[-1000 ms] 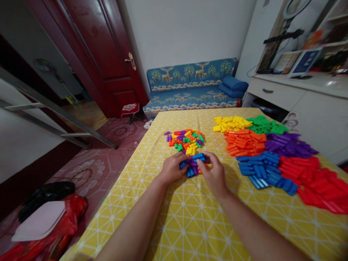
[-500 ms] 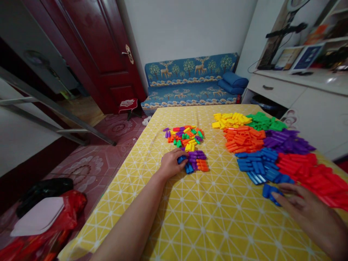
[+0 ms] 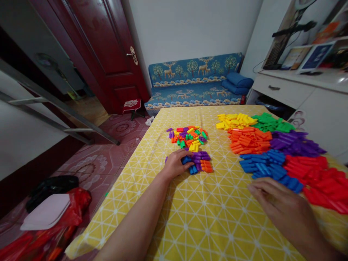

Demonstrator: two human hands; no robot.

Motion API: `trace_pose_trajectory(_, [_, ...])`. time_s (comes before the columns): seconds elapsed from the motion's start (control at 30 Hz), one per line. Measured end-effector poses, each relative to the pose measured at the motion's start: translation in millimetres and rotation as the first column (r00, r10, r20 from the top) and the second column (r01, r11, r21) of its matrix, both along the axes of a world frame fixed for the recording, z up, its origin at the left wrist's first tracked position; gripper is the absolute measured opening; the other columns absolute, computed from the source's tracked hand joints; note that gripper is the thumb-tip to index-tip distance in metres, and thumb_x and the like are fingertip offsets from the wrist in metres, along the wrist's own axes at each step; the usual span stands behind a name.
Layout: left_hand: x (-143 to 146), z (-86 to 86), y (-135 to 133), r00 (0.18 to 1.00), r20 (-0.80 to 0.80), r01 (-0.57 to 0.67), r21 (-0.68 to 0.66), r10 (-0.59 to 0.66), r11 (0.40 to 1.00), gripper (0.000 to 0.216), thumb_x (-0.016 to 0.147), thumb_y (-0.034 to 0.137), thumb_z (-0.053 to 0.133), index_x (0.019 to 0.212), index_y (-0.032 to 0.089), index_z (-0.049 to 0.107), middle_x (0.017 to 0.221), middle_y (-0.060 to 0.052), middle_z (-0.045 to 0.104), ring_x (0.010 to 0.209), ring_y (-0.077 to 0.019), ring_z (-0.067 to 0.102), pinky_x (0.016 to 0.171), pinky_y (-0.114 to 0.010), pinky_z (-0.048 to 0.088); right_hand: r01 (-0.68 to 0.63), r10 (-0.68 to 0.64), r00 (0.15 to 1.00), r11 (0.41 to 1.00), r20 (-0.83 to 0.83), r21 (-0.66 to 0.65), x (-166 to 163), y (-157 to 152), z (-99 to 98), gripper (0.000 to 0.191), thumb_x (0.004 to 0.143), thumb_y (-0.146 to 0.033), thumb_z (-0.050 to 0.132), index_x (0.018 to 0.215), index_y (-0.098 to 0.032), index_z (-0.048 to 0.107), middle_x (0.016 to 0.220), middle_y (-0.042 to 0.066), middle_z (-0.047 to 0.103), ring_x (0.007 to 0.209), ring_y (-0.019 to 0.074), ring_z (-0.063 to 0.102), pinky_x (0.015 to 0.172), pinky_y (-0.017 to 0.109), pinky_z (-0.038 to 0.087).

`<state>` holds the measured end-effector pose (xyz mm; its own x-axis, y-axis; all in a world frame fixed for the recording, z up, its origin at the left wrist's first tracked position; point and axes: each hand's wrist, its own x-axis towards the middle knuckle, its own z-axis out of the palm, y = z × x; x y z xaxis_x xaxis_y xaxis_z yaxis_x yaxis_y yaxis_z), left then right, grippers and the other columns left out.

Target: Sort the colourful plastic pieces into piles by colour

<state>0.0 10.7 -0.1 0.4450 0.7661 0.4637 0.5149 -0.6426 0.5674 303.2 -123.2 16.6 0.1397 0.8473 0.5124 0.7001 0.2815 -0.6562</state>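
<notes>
My left hand (image 3: pixel 176 166) rests on the table, its fingers curled around blue plastic tube-shaped pieces (image 3: pixel 186 160) in a small cluster. Beside those fingers lie purple pieces (image 3: pixel 200 156) and orange pieces (image 3: pixel 206 166) in short rows. My right hand (image 3: pixel 284 206) is closed at the near edge of the blue pile (image 3: pixel 262 163), thumb and fingers together. Anything within its grasp is hidden behind the fingers.
A mixed-colour heap (image 3: pixel 187 136) lies beyond my left hand. Yellow (image 3: pixel 235 120), green (image 3: pixel 273 122), orange (image 3: pixel 250 139), purple (image 3: pixel 296 143) and red (image 3: pixel 323 174) piles sit at the right on the yellow tablecloth (image 3: pixel 203 206). A blue sofa (image 3: pixel 187 87) stands behind the table.
My right hand has moved left across the near edge of the blue pile. The blue pieces seen in its fingers earlier are out of sight. My left hand stays at the cluster.
</notes>
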Motion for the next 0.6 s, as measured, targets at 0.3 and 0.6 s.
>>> trace_pose_trajectory(0.3, [-5, -1.6, -5, 0.993, 0.119, 0.015, -0.026, -0.012, 1.000, 0.049, 0.076, 0.026, 0.068, 0.125, 0.020, 0.058, 0.122, -0.010, 0.066, 0.111, -0.0249, 0.062, 0.098, -0.037, 0.049, -0.369, 0.337, 0.854, 0.929, 0.396, 0.005, -136, 77, -18.9, 0.070, 0.076, -0.008, 0.053, 0.143, -0.026, 0.041, 0.145, 0.007, 0.045, 0.128, 0.0276, 0.047, 0.105, 0.047, 0.042])
trace_pose_trajectory(0.6, [-1, 3.7, -8, 0.989, 0.079, 0.117, 0.059, -0.122, 0.991, 0.053, 0.074, 0.018, 0.055, 0.127, 0.021, 0.053, 0.121, -0.009, 0.062, 0.108, -0.0234, 0.061, 0.097, -0.038, 0.049, -0.224, 0.244, 0.832, 0.969, 0.498, -0.101, -139, 74, -23.0, 0.050, 0.076, -0.012, 0.056, 0.126, -0.019, 0.055, 0.120, 0.009, 0.061, 0.110, 0.0268, 0.051, 0.093, 0.041, 0.046])
